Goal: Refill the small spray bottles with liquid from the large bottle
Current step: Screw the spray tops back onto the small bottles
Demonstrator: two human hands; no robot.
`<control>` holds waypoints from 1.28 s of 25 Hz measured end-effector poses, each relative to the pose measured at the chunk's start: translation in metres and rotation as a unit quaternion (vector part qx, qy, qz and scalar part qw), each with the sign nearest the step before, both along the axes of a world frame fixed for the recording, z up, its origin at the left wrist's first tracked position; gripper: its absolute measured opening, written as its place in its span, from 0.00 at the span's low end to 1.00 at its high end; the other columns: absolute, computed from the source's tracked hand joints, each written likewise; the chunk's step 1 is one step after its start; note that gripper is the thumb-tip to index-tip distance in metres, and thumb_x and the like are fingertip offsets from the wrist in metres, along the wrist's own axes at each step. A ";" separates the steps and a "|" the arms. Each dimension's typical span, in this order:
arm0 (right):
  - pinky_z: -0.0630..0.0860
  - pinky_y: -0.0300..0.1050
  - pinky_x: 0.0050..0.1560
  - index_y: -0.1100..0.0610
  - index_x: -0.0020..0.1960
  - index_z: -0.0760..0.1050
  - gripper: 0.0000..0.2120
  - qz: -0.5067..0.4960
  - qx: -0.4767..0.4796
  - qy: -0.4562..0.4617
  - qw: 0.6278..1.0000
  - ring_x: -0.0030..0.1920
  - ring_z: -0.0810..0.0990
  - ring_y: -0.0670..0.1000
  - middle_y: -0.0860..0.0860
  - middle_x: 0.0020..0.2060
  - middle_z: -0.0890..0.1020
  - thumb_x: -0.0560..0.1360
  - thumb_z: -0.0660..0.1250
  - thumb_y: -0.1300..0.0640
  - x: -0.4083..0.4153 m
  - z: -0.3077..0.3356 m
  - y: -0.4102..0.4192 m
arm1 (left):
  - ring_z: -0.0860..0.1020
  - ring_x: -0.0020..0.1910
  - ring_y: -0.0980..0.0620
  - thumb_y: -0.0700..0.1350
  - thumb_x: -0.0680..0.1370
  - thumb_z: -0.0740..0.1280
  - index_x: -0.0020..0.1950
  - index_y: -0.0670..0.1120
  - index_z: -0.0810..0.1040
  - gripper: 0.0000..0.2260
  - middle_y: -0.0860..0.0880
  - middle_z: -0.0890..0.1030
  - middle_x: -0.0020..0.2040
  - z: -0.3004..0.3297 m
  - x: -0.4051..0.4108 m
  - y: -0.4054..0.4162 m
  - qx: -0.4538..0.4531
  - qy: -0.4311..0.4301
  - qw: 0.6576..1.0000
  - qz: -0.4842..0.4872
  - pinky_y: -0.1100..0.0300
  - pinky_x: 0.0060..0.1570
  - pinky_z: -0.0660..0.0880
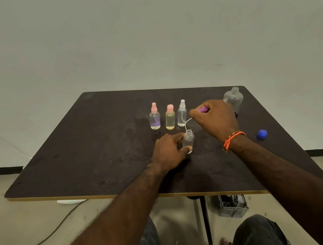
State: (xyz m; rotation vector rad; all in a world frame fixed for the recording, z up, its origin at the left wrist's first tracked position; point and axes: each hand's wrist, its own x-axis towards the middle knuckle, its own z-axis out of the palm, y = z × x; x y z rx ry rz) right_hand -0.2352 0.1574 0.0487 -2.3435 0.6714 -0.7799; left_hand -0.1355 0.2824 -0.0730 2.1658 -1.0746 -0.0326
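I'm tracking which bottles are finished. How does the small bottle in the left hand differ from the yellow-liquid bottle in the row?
The held bottle has an open neck with no top; the yellow bottle wears a pink cap. The held bottle looks clear and mostly empty; the yellow bottle is largely full. The left hand grips the held bottle; the yellow bottle stands untouched. Both are small, transparent and upright on the table.

Single head-worn view, wide-angle, looked forward and down from above the near edge of a dark table [102, 153]. Both forearms entered from the bottom of frame, left hand [168, 153] and right hand [215, 119] near centre. Pale wall filled the upper half. Floor and the person's knees showed below the table edge. No second view.
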 end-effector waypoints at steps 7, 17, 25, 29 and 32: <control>0.79 0.48 0.42 0.51 0.32 0.76 0.14 -0.019 -0.022 0.055 0.998 0.38 0.80 0.50 0.48 0.33 0.82 0.69 0.69 0.43 0.003 0.008 -0.003 | 0.83 0.53 0.53 0.60 0.75 0.72 0.69 0.56 0.80 0.23 0.54 0.87 0.54 -0.006 0.002 -0.001 -0.004 0.007 1.000 0.000 0.45 0.60 0.80; 0.81 0.47 0.46 0.51 0.38 0.77 0.06 0.059 -0.023 0.173 0.983 0.41 0.81 0.48 0.48 0.37 0.82 0.72 0.71 0.52 0.018 -0.025 -0.001 | 0.82 0.45 0.55 0.59 0.77 0.73 0.61 0.51 0.82 0.18 0.56 0.84 0.46 -0.008 0.003 -0.003 0.017 0.003 1.000 0.016 0.47 0.55 0.81; 0.81 0.50 0.48 0.50 0.40 0.79 0.07 0.029 -0.049 0.164 0.985 0.40 0.81 0.47 0.47 0.37 0.83 0.73 0.71 0.48 0.016 -0.038 -0.002 | 0.74 0.33 0.64 0.54 0.76 0.76 0.39 0.60 0.77 0.10 0.62 0.76 0.32 0.000 0.002 -0.006 -0.023 0.072 0.997 0.012 0.58 0.42 0.73; 0.79 0.48 0.42 0.49 0.34 0.74 0.17 0.027 -0.082 0.186 0.979 0.36 0.79 0.47 0.46 0.31 0.79 0.74 0.71 0.40 0.016 -0.042 -0.003 | 0.73 0.32 0.60 0.57 0.75 0.76 0.36 0.57 0.73 0.15 0.57 0.75 0.32 -0.001 0.003 -0.008 -0.004 0.049 0.998 0.034 0.56 0.42 0.70; 0.75 0.47 0.37 0.52 0.36 0.74 0.26 0.029 -0.116 0.202 0.972 0.34 0.77 0.49 0.48 0.30 0.77 0.70 0.68 0.29 0.018 -0.043 -0.004 | 0.73 0.32 0.59 0.59 0.76 0.76 0.35 0.55 0.71 0.17 0.57 0.75 0.31 0.000 0.001 -0.010 0.010 0.033 0.998 0.051 0.53 0.46 0.71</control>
